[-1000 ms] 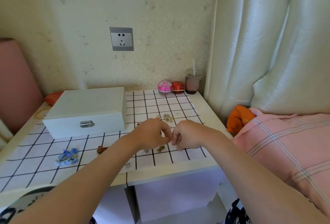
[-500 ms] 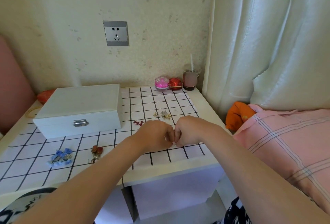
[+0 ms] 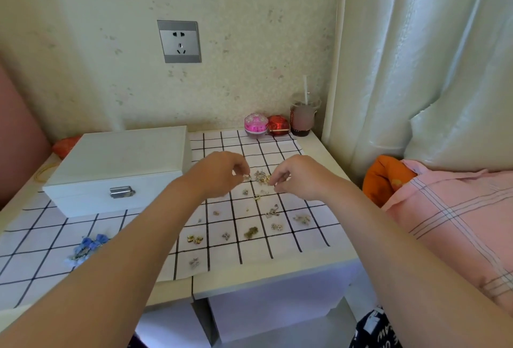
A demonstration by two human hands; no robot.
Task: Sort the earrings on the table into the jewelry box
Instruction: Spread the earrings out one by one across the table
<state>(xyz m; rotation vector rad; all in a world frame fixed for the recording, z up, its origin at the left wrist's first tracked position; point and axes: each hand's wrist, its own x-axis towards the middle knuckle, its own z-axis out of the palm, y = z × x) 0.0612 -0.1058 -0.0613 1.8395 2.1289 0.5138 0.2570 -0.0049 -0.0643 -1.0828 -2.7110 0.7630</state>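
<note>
Left hand (image 3: pixel 219 177) and right hand (image 3: pixel 301 178), centre frame: fingers curled, tips narrowed at the earring pile (image 3: pixel 262 177). Whether either holds a piece cannot be told. Loose earrings (image 3: pixel 251 232) lie on the grid cloth (image 3: pixel 277 142) below. Jewelry box (image 3: pixel 122 159), centre left, lid down. The left forearm partly covers the blue earrings (image 3: pixel 88 243). White lettering on the dark fabric (image 3: pixel 369 331), lower right, is cut off and unreadable.

Pale speckled wallpaper wall (image 3: pixel 249 28) with grey power socket (image 3: pixel 179 41). White bedside table (image 3: pixel 277 270) against it, grid-pattern cloth (image 3: pixel 280 145) on top. Cream padded headboard (image 3: pixel 416 56) at right, pink plaid bedding (image 3: pixel 458 222) below it; soft daylight.
</note>
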